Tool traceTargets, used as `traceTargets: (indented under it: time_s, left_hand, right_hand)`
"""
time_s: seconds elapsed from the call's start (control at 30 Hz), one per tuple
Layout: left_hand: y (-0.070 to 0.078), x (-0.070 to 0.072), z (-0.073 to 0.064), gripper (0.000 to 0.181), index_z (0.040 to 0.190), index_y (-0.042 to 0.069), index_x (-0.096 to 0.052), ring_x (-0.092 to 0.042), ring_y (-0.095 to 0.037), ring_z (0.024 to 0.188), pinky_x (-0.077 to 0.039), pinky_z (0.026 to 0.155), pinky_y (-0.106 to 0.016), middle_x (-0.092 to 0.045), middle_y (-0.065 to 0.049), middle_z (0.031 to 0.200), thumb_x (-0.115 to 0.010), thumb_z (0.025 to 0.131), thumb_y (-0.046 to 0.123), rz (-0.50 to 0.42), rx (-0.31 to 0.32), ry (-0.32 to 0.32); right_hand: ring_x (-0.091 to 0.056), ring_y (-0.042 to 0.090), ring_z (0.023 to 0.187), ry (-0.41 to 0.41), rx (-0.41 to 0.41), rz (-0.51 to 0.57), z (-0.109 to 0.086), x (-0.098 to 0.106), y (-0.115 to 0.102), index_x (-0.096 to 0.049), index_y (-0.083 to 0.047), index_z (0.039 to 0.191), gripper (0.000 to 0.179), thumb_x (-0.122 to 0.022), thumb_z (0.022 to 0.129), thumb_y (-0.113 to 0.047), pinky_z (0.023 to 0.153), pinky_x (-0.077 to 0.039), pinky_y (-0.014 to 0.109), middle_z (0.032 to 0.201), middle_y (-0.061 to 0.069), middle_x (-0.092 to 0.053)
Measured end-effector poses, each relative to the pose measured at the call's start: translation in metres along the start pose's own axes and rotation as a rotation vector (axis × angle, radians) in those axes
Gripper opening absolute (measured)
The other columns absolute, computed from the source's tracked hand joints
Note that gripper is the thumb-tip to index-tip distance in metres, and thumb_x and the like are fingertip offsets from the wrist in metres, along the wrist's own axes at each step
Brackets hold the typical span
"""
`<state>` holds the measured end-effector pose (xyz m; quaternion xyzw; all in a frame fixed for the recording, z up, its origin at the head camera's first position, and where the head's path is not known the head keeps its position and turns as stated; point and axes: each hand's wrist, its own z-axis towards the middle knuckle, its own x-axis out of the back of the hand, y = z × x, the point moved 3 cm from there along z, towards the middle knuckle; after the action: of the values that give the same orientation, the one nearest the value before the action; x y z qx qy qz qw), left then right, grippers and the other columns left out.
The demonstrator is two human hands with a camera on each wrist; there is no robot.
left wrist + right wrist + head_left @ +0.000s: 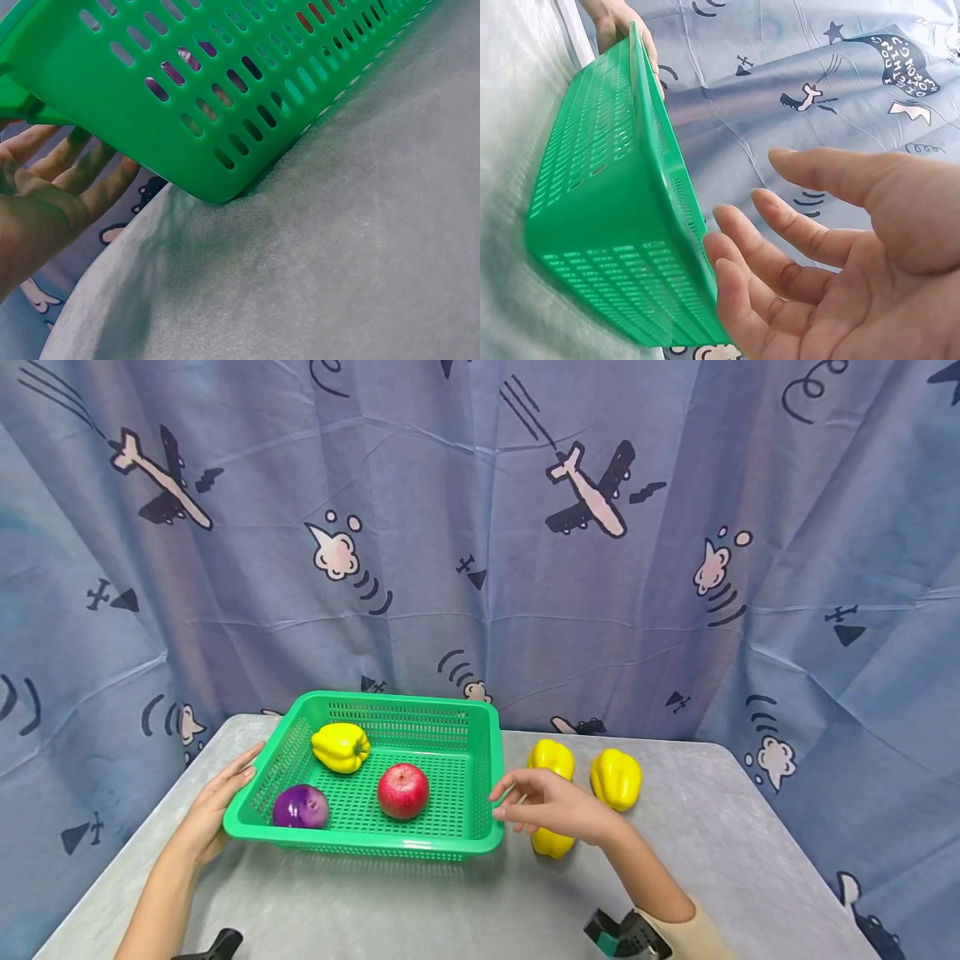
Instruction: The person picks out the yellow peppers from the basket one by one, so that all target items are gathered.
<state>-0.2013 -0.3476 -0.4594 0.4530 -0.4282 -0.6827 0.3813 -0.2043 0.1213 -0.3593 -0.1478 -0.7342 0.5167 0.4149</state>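
Note:
A green plastic basket (pixel 367 846) stands on the table, holding a yellow bell pepper (pixel 341 747), a purple onion (pixel 302 807) and a red apple (pixel 403 792). My left hand (pixel 213 810) rests against the basket's left side, its fingers extended along the outer wall under the rim; the left wrist view shows these fingers (pixel 67 161) fairly straight. Just off the right rim is my right hand (pixel 551 802), fingers loosely bent and nothing held. In the right wrist view the right hand (pixel 840 255) has thumb and fingers apart, close to the basket's end wall.
On the grey table (pixel 720 860), right of the basket, lie three more yellow bell peppers. One (pixel 551 756) is behind my right hand, another (pixel 552 843) is partly covered by it, and a third (pixel 617 779) lies further right. A blue patterned curtain (pixel 420 527) hangs behind.

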Motion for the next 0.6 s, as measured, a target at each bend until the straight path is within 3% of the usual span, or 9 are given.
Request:
traceTargets:
  time_s: [0.27, 0.4, 0.6]
  left_hand:
    - [0.0, -0.001, 0.0, 0.051, 0.144, 0.036, -0.063, -0.076, -0.013, 0.099, -0.066, 0.079, -0.031, -0.074, 0.006, 0.125, -0.029, 0.116, 0.009, -0.023, -0.003, -0.018]
    - [0.0, -0.001, 0.0, 0.052, 0.145, 0.035, -0.063, -0.076, -0.014, 0.1, -0.066, 0.08, -0.031, -0.074, 0.006, 0.126, -0.029, 0.116, 0.008, -0.036, -0.008, -0.03]
    - [0.0, 0.0, 0.0, 0.052, 0.144, 0.036, -0.064, -0.076, -0.013, 0.099, -0.066, 0.08, -0.031, -0.074, 0.006, 0.126, -0.029, 0.116, 0.009, -0.032, -0.004, -0.018]
  right_hand:
    - [-0.067, 0.019, 0.078, -0.02, 0.026, -0.01, 0.016, -0.004, -0.009, -0.066, 0.003, 0.119, 0.026, -0.07, 0.103, -0.018, 0.072, -0.06, 0.035, 0.105, 0.025, -0.071]
    - [-0.067, 0.02, 0.078, -0.028, 0.039, -0.021, 0.024, -0.005, -0.012, -0.066, 0.001, 0.118, 0.023, -0.069, 0.103, -0.016, 0.074, -0.061, 0.038, 0.104, 0.022, -0.07]
    - [-0.066, 0.023, 0.079, -0.044, 0.04, -0.036, 0.034, -0.007, -0.018, -0.065, 0.002, 0.118, 0.024, -0.069, 0.103, -0.016, 0.071, -0.06, 0.031, 0.099, 0.013, -0.07]
